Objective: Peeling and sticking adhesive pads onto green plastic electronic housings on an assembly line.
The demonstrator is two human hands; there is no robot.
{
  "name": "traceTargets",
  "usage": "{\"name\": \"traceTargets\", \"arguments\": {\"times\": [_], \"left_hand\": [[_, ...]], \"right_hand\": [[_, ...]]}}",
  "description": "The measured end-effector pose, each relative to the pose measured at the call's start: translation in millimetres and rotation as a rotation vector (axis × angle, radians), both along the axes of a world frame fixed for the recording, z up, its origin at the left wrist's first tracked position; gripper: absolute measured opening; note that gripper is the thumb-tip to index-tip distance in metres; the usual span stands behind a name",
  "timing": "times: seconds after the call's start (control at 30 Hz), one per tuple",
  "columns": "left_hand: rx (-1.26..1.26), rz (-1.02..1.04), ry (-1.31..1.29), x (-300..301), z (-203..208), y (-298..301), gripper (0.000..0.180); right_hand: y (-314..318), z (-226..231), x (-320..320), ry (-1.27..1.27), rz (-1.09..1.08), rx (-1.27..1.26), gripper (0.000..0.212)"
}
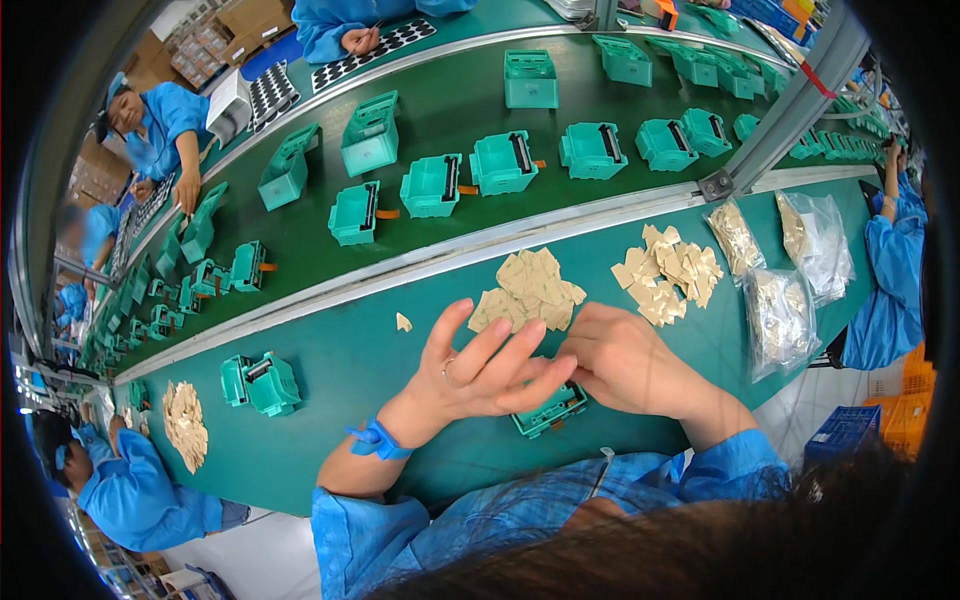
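Note:
My left hand (495, 372), with a ring and a blue band at the wrist, has its outer fingers spread. Its index finger and thumb come together against the fingertips of my right hand (622, 358), which are pinched too. Whatever lies between the fingertips is hidden. Below them, close to my body, a green plastic housing (550, 412) with a dark bar rests on the table, partly covered by my left hand. Just beyond my hands is a pile of thin beige pieces (530, 285). One loose beige piece (403, 322) lies to its left.
Two green housings (262, 384) stand left, near another beige pile (185, 425). On the right are more beige pieces (668, 272) and clear bags (780, 318). Beyond a metal rail (420, 276), rows of housings sit on a green belt (450, 100). A metal post (790, 100) rises there; co-workers sit around.

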State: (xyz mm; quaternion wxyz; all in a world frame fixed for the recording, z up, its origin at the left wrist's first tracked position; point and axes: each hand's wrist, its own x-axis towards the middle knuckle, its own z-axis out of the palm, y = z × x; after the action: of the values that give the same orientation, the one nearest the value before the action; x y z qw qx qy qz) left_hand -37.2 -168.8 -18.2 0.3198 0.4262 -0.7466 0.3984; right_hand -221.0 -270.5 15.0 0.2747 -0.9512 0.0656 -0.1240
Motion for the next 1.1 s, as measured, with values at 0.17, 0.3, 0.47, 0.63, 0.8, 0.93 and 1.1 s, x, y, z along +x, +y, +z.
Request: {"name": "traceTargets", "arguments": {"times": [0.17,0.3,0.47,0.63,0.8,0.93,1.1], "left_hand": [[0.815,-0.047,0.327,-13.8,21.0,19.7,0.039],[0.974,-0.054,0.356,-32.9,7.3,28.6,0.044],[0.955,0.001,0.331,-38.9,-0.5,29.0,0.047],[0.881,0.012,0.334,-41.6,-6.7,27.8,0.045],[0.851,0.025,0.326,-42.6,-9.8,28.6,0.045],[0.848,0.034,0.305,-42.0,-9.3,28.6,0.045],[0.837,0.041,0.285,-42.3,-11.3,27.5,0.046]], "right_hand": [[4.6,-6.5,-11.0,-0.038,-0.405,0.19,0.011],[18.6,-21.8,-11.0,-0.087,-0.506,0.28,0.012],[19.2,-28.9,-9.1,-0.094,-0.528,0.259,0.013],[20.1,-32.1,-7.5,-0.088,-0.511,0.246,0.014],[21.4,-33.5,-5.7,-0.091,-0.508,0.239,0.015],[20.8,-33.6,-4.6,-0.083,-0.487,0.222,0.014],[19.1,-35.7,-5.3,-0.073,-0.487,0.217,0.013]]}}
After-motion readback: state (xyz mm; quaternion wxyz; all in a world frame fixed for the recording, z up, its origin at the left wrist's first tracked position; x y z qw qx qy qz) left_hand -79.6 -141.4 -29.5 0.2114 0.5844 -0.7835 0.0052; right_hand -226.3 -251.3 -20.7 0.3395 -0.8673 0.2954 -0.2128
